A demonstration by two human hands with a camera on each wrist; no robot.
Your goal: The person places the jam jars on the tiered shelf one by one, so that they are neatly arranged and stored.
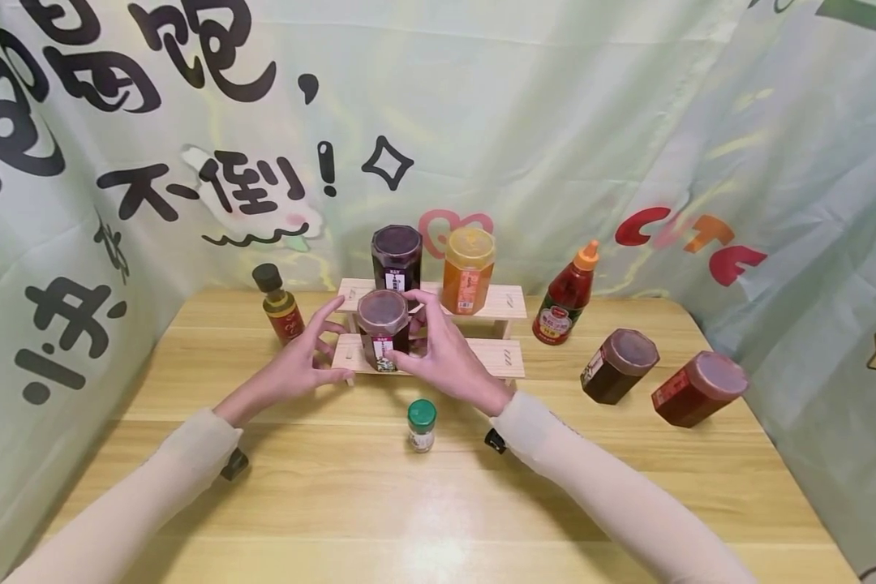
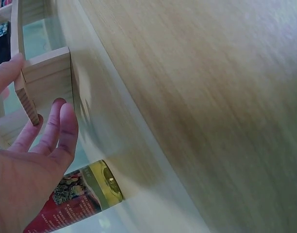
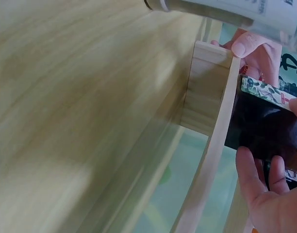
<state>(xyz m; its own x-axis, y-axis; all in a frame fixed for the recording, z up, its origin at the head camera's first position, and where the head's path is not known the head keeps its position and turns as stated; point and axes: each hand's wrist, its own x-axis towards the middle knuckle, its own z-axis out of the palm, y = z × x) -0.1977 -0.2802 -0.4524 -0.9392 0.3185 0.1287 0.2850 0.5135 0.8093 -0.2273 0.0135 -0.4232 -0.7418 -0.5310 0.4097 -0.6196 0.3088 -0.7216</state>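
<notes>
A dark hexagonal jar (image 1: 384,324) with a purple-and-white label stands upright at the left of the lower step of a two-tier wooden rack (image 1: 467,357). My right hand (image 1: 453,353) holds that jar, thumb on the front and fingers around its right side. At the rack's left end is my left hand (image 1: 295,365); in the left wrist view its thumb and fingertips grip the end of the lower board (image 2: 27,99). On the upper step stand another dark jar (image 1: 397,251) and a honey-coloured jar (image 1: 469,272).
A black-capped bottle (image 1: 281,308) stands left of the rack. In front sits a green-capped shaker (image 1: 421,426). To the right are a red sauce bottle (image 1: 565,296), a dark brown jar (image 1: 616,369) and a red jar (image 1: 699,389). A printed curtain (image 1: 555,122) surrounds the table.
</notes>
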